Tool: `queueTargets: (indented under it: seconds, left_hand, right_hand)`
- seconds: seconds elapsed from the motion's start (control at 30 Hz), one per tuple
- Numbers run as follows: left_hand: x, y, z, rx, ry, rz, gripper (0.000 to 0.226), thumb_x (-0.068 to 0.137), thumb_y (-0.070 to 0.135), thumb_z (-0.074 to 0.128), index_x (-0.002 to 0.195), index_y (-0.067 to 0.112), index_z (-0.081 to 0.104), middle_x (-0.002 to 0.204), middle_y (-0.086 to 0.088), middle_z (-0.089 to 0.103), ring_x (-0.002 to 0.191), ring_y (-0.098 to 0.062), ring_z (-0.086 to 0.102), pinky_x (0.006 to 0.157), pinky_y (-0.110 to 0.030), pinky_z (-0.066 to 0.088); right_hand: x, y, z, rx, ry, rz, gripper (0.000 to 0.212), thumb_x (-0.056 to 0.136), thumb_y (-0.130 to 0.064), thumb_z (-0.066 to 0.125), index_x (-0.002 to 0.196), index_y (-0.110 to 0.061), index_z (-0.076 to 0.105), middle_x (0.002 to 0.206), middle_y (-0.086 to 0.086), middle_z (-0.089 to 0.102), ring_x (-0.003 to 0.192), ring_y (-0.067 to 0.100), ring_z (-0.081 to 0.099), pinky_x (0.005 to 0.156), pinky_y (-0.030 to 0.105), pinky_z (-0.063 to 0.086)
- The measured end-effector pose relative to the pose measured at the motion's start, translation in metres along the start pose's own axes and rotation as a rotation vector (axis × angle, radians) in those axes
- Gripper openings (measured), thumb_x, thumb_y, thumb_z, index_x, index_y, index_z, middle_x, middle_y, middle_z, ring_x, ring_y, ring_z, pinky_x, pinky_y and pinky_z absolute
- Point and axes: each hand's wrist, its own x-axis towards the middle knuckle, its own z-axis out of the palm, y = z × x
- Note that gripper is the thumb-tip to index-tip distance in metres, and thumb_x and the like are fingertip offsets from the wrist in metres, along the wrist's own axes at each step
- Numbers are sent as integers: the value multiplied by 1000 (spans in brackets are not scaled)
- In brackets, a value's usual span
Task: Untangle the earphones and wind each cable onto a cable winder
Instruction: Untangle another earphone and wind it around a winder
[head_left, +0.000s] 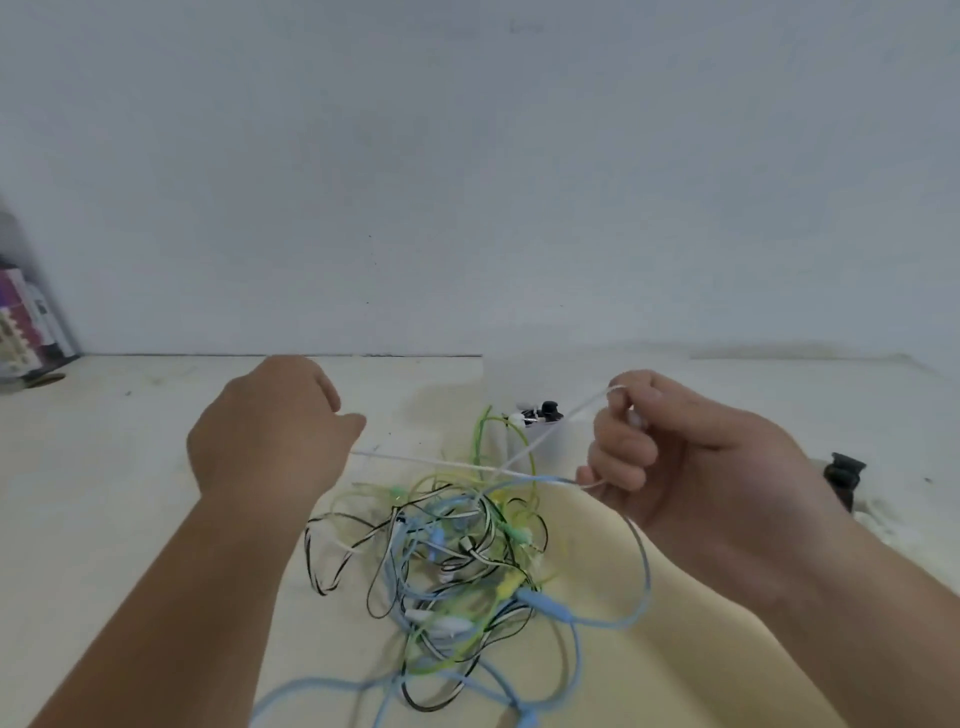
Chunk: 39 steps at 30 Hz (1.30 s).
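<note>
The white earphone cable (441, 462) is stretched taut above the tangle of earphones (447, 551) lying mid-scene on the table (104, 467), evidently so that it can be drawn free. Its left end is held in the curled left hand (270, 426), and a loop is pinched in the right hand (675, 457).

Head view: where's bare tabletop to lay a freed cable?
Bare cream tabletop left of the left hand, up to the stacked boxes by the wall. Crowded: the multicoloured cable tangle at centre, the white tub behind it, the small black object beyond the right hand.
</note>
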Motion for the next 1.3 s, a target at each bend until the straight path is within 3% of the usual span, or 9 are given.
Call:
queueTargets:
  seconds: [0.2, 0.3, 0.4, 0.53, 0.7, 0.87, 1.0, 1.13, 1.3]
  left_hand:
    - [-17, 20, 2, -98, 45, 347, 21, 83, 51, 70, 96, 34, 68, 109, 12, 61, 103, -19, 57, 87, -36, 43]
    - [-41, 44, -7, -657, -501, 539, 26, 82, 52, 65, 102, 37, 72, 98, 18, 73, 93, 2, 66, 85, -21, 49]
    - [-54, 50, 8, -589, -781, 629, 22, 87, 40, 71, 107, 33, 69, 79, 9, 73, 71, -1, 66, 67, -19, 48]
    - [-41, 43, 15, -603, -512, 407, 16, 94, 30, 65, 81, 26, 74, 68, -3, 72, 58, -12, 65, 51, -19, 44]
    - [-24, 33, 5, -686, -184, 239, 28, 92, 37, 66, 69, 22, 74, 66, -4, 72, 70, -31, 69, 71, -41, 56]
    - [-24, 33, -7, -863, -5, 88, 58, 81, 68, 58, 59, 15, 69, 51, -4, 63, 61, -32, 67, 68, -41, 57]
    - [-22, 32, -5, -796, 75, 109, 43, 73, 41, 84, 60, 8, 59, 46, 4, 46, 41, -15, 38, 53, -26, 40]
    - [-11, 22, -5, -766, 174, 97, 31, 73, -1, 78, 74, 22, 59, 63, 4, 51, 51, -9, 45, 56, -23, 37]
    - [-3, 9, -4, -473, 75, 165, 38, 71, -10, 70, 75, 27, 64, 70, 5, 56, 67, -4, 55, 58, -23, 38]
  right_hand:
    - [-2, 7, 0, -303, -19, 75, 22, 79, -19, 65, 93, -8, 78, 56, 0, 20, 48, 14, 18, 49, 24, 37]
    - [-2, 1, 1, -286, -105, 86, 26, 89, -20, 56, 105, -13, 75, 57, -1, 19, 49, 13, 16, 45, 22, 29]
    - [-2, -2, -2, -274, -209, 57, 26, 92, -20, 56, 110, -14, 74, 56, -3, 23, 49, 12, 17, 46, 23, 23]
    - [-3, -12, -8, -190, -157, 4, 29, 86, -24, 53, 101, -16, 76, 57, -2, 26, 47, 10, 19, 45, 23, 17]
    - [-2, -17, -19, -233, -178, -33, 29, 68, -29, 82, 88, -10, 74, 57, -5, 28, 44, 7, 21, 44, 20, 17]
    - [-2, -12, -15, -1225, 57, -10, 20, 77, -27, 80, 69, -15, 66, 49, -8, 44, 42, 10, 34, 41, 19, 28]
    - [-2, -9, -18, -1655, 108, 96, 15, 79, -40, 74, 77, -26, 68, 56, -8, 55, 44, 6, 47, 43, 17, 35]
    - [1, -19, -26, -1595, 208, 92, 39, 87, -36, 69, 64, -6, 55, 53, -1, 37, 45, 15, 30, 48, 27, 24]
    - [-3, -34, -19, -1166, 316, -265, 22, 83, -25, 76, 61, -21, 72, 74, -10, 54, 40, 6, 37, 42, 13, 28]
